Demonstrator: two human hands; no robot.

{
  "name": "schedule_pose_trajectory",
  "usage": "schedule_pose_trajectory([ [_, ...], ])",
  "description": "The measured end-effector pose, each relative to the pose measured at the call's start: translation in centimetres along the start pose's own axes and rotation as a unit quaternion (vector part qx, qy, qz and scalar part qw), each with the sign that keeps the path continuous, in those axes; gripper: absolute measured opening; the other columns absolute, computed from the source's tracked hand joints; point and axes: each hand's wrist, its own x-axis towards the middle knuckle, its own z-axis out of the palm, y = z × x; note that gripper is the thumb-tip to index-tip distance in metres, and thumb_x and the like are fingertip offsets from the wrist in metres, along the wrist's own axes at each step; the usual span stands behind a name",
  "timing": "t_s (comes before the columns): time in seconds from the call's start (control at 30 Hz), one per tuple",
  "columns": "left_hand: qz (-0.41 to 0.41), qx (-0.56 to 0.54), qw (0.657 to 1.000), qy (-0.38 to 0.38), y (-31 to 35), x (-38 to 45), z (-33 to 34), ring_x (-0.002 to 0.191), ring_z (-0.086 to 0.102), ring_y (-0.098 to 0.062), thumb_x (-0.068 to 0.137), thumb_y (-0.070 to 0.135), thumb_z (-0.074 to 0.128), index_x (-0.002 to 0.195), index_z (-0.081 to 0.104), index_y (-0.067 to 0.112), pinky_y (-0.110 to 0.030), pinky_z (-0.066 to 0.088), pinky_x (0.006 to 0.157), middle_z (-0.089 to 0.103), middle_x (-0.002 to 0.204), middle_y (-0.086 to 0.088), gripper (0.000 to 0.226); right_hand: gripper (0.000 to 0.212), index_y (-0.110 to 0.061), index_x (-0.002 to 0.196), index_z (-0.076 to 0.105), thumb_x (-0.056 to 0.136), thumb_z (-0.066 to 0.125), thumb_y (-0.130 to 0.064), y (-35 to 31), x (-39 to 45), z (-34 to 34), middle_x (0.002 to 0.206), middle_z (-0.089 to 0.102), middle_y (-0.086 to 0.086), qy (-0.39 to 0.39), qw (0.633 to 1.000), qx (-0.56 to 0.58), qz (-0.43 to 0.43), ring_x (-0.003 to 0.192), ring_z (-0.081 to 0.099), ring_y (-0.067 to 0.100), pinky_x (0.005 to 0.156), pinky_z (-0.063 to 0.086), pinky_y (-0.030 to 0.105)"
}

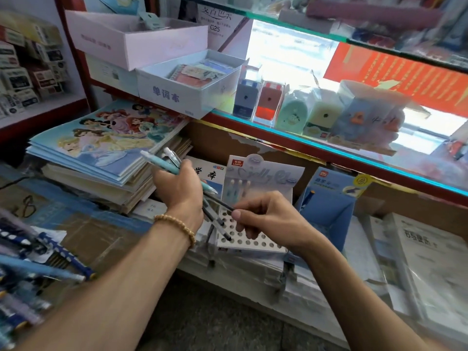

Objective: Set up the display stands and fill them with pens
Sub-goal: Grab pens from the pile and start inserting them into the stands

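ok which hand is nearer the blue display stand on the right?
Right. The right hand sits just left of the blue display stand, over the white hole-grid stand. The left hand, gripping pens, is farther left.

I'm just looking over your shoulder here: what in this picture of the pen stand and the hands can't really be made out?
All in the head view:
- Pen stand: the right hand covers part of its hole grid, so the hole count is unknown.
- Pens gripped by the left hand: palm hides their middles; exact number unclear.
- Blue display box: inside in shadow.
- Pens at lower left: blurred, cut off by the left edge.
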Motion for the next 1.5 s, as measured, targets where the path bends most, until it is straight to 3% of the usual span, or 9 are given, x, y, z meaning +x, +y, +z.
schedule_pose_trajectory([
  [0.2, -0.014, -0.005, 0.999, 0.033, 0.3, 1.3, 0.7, 0.096, 0.069, -0.025, 0.093, 0.011, 0.057, 0.130, 0.049, 0.010, -0.030, 0.057, 0.070, 0.065, 0.117, -0.012, 0.037, 0.014, -0.007, 0.097, 0.074, 0.096, 0.062, -0.014, 1.0, -2.7, -3.1, 0.076, 0.073, 0.005, 0.014, 0.999, -0.031, 0.010, 0.064, 0.063, 0.015, 0.063, 0.054, 0.024],
  [0.33, 0.046, 0.057, 0.997, 0.008, 0.1, 0.5, 1.1, 0.078, 0.064, -0.017, 0.093, 0.011, 0.056, 0.129, 0.049, 0.010, -0.025, 0.051, 0.057, 0.064, 0.107, -0.008, 0.036, 0.017, -0.004, 0.100, 0.068, 0.101, 0.054, -0.013, 1.8, -4.5, -5.2, 0.083, 0.076, 0.007, 0.114, 0.992, 0.038, 0.028, 0.070, 0.067, 0.016, 0.064, 0.053, 0.025],
  [0.43, 0.084, 0.155, 0.971, -0.163, -0.8, -2.5, 2.1, 0.057, 0.055, -0.010, 0.097, 0.017, 0.059, 0.111, 0.053, 0.009, -0.021, 0.045, 0.046, 0.059, 0.086, -0.008, 0.017, 0.016, -0.007, 0.102, 0.059, 0.104, 0.048, -0.017, 2.3, -4.9, -5.8, 0.095, 0.078, 0.006, 0.170, 0.980, 0.094, 0.049, 0.086, 0.074, 0.017, 0.072, 0.055, 0.031],
  [0.57, 0.103, 0.238, 0.871, -0.418, -2.3, -7.9, 3.5, 0.045, 0.052, -0.006, 0.097, 0.017, 0.058, 0.099, 0.056, 0.015, -0.019, 0.045, 0.043, 0.068, 0.086, -0.010, 0.004, 0.016, -0.011, 0.096, 0.067, 0.094, 0.062, -0.026, 3.1, -5.5, -6.3, 0.104, 0.075, 0.009, 0.230, 0.955, 0.185, 0.013, 0.103, 0.068, 0.031, 0.094, 0.051, 0.052],
  [0.7, 0.046, 0.217, 0.825, -0.520, -4.1, -11.2, 4.7, 0.042, 0.050, -0.009, 0.096, 0.010, 0.060, 0.095, 0.059, 0.011, -0.019, 0.042, 0.039, 0.064, 0.073, -0.010, 0.002, 0.020, -0.021, 0.081, 0.075, 0.072, 0.078, -0.038, 4.0, -6.7, -6.7, 0.098, 0.068, 0.014, 0.256, 0.916, 0.308, -0.023, 0.097, 0.060, 0.034, 0.104, 0.037, 0.067],
  [1.03, 0.087, 0.251, 0.789, -0.554, -7.2, -13.6, 7.6, 0.050, 0.055, -0.008, 0.092, 0.015, 0.066, 0.102, 0.057, 0.019, -0.022, 0.047, 0.047, 0.071, 0.088, -0.013, 0.014, 0.020, -0.007, 0.082, 0.067, 0.086, 0.072, -0.027, 3.5, -10.7, -14.1, 0.067, 0.062, 0.004, 0.424, 0.887, 0.180, -0.025, 0.059, 0.054, 0.011, 0.058, 0.049, 0.026],
  [1.17, 0.099, 0.259, 0.788, -0.549, -8.8, -14.6, 8.6, 0.051, 0.055, -0.009, 0.094, 0.019, 0.063, 0.101, 0.055, 0.023, -0.022, 0.047, 0.046, 0.070, 0.087, -0.011, 0.011, 0.006, -0.010, 0.087, 0.069, 0.090, 0.070, -0.015, 3.7, -12.0, -16.3, 0.074, 0.070, 0.003, 0.436, 0.896, 0.085, -0.006, 0.070, 0.066, 0.016, 0.067, 0.060, 0.029],
  [1.33, 0.084, 0.267, 0.822, -0.496, -10.8, -14.7, 10.1, 0.051, 0.054, -0.009, 0.098, 0.019, 0.058, 0.100, 0.054, 0.019, -0.021, 0.046, 0.047, 0.068, 0.085, -0.010, 0.005, 0.009, -0.021, 0.084, 0.068, 0.085, 0.077, -0.020, 6.6, -12.1, -20.2, 0.082, 0.074, 0.001, 0.545, 0.838, -0.023, 0.001, 0.078, 0.074, 0.018, 0.075, 0.062, 0.044],
  [1.5, 0.059, 0.254, 0.847, -0.463, -12.4, -15.1, 11.9, 0.044, 0.049, -0.010, 0.098, 0.019, 0.058, 0.093, 0.054, 0.017, -0.025, 0.045, 0.046, 0.065, 0.076, -0.005, 0.008, 0.011, -0.018, 0.083, 0.067, 0.091, 0.071, -0.023, 11.2, -10.4, -20.5, 0.082, 0.072, -0.001, 0.515, 0.847, -0.113, 0.067, 0.079, 0.071, 0.014, 0.075, 0.060, 0.037],
])
